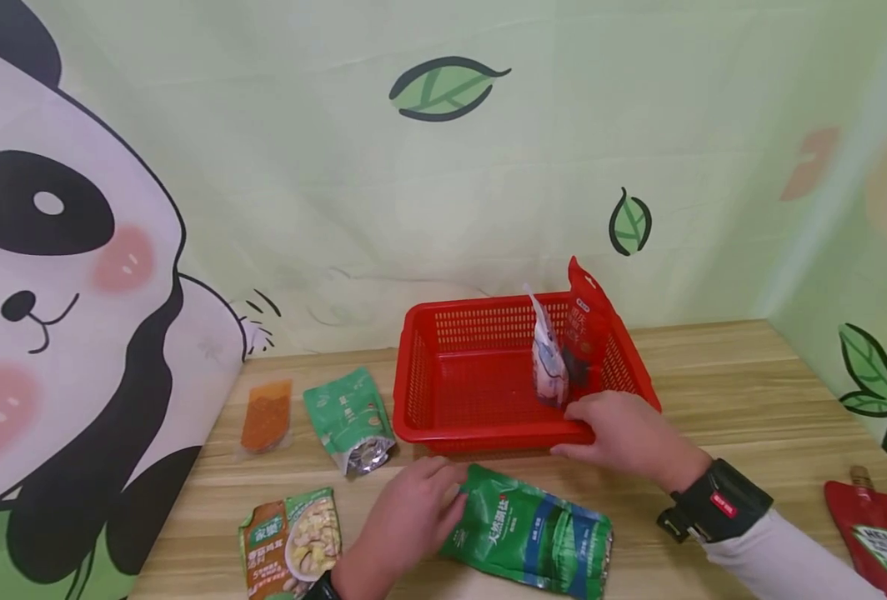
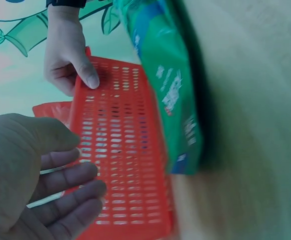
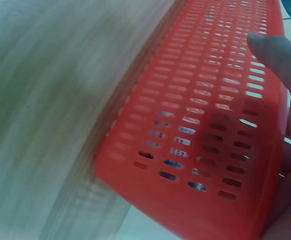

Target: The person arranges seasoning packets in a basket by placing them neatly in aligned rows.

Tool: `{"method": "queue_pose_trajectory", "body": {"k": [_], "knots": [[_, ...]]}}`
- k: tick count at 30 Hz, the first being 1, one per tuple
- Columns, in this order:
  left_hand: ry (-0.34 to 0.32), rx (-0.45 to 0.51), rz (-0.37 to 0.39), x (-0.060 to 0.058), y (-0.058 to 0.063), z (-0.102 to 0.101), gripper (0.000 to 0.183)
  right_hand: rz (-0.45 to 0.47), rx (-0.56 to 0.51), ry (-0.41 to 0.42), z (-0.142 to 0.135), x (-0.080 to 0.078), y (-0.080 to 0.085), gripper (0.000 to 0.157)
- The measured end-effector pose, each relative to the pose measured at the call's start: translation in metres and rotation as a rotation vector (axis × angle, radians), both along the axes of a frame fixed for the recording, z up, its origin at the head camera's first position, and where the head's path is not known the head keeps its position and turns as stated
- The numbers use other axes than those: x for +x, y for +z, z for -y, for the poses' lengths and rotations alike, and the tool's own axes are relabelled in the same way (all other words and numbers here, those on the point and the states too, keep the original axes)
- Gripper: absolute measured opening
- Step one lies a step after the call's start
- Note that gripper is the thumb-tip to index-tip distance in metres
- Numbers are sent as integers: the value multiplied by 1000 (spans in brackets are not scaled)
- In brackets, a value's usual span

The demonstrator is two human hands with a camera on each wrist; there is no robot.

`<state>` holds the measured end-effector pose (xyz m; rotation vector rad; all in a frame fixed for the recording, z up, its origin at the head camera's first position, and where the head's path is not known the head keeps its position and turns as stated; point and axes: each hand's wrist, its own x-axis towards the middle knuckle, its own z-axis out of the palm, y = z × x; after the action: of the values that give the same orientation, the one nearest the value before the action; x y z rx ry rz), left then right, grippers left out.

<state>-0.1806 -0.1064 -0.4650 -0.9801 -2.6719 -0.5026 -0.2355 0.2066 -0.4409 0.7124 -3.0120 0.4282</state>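
Note:
A red plastic basket [image 1: 488, 433] with slotted walls stands on the table. My right hand [image 1: 627, 435] grips its front rim near the right corner, thumb outside, as the right wrist view shows, with the other fingers over the rim. Inside the basket, a white pouch [image 1: 548, 362] and a red pouch [image 1: 588, 321] stand upright at the right end. My left hand [image 1: 413, 517] hovers near the basket's front, fingers loosely bent and holding nothing. Just right of it in the head view lies a green pouch [image 1: 526, 529] with white lettering, in front of the basket.
Left of the basket lie a green-and-silver pouch [image 1: 349, 421] and a small orange packet [image 1: 267, 415]. A brown-and-green food packet [image 1: 291, 542] lies nearer the front. At the far right is a red ketchup pouch [image 1: 882, 533] with a spout. A printed cloth backdrop [image 1: 323, 167] rises behind the table.

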Motion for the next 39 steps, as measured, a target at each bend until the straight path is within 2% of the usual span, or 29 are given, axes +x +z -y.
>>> {"method": "queue_pose_trajectory", "body": {"k": [5, 10, 13, 17, 21, 29, 34, 39], "knots": [[87, 46, 255, 2, -6, 2, 18, -26, -7, 7, 2, 0, -6, 23], [148, 194, 406, -2, -16, 5, 14, -55, 28, 2, 1, 0, -7, 19], [162, 272, 499, -7, -20, 7, 14, -78, 57, 7, 1, -1, -6, 18], [170, 318, 627, -12, -23, 8, 18, -91, 75, 13, 0, -2, -7, 19], [180, 314, 680, -15, -25, 8, 17, -87, 79, 12, 0, -3, -7, 19], [190, 311, 765, -23, -30, 6, 13, -74, 95, -52, -3, -2, -11, 24], [227, 324, 837, -28, -33, 5, 14, -89, 79, -43, -5, -3, -13, 24], [255, 335, 845, -30, -35, 1, 16, -103, 82, -37, -5, -3, -13, 23]]}}
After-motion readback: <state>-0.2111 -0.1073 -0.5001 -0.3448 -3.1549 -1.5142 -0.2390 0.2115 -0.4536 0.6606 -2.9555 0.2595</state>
